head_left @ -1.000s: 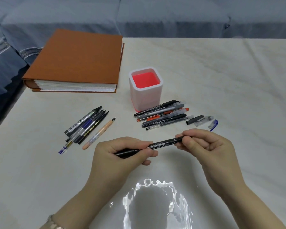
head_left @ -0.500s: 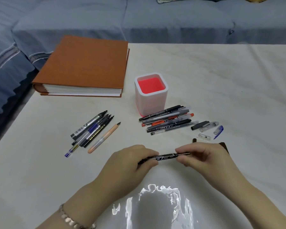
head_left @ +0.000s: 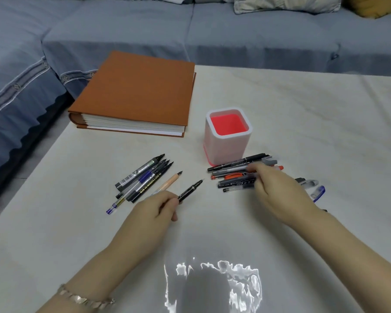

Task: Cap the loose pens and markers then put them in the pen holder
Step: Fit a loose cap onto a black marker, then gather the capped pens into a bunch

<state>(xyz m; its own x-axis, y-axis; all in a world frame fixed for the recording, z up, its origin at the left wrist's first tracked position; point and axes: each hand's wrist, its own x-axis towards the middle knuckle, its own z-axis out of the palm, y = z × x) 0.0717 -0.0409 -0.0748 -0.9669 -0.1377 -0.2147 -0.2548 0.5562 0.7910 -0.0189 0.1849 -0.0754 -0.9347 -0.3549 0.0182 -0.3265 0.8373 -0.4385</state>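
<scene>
The white pen holder with a red inside stands upright mid-table and holds nothing. My left hand grips a black pen by its lower end, bare fine tip pointing up and right. A bunch of uncapped pens and markers lies to the left of it. My right hand reaches over a second bunch of pens at the holder's foot, fingertips touching them. What lies under its fingers is hidden. Loose caps, one of them blue, lie to the right of that hand.
A thick orange book lies flat at the table's back left. A blue-grey sofa runs behind and to the left of the table. A bright glare patch sits on the near tabletop.
Both hands held the black pen between them. Now my right hand has let go and moved up to the pens by the holder, while the left keeps the pen, its tip bare.
</scene>
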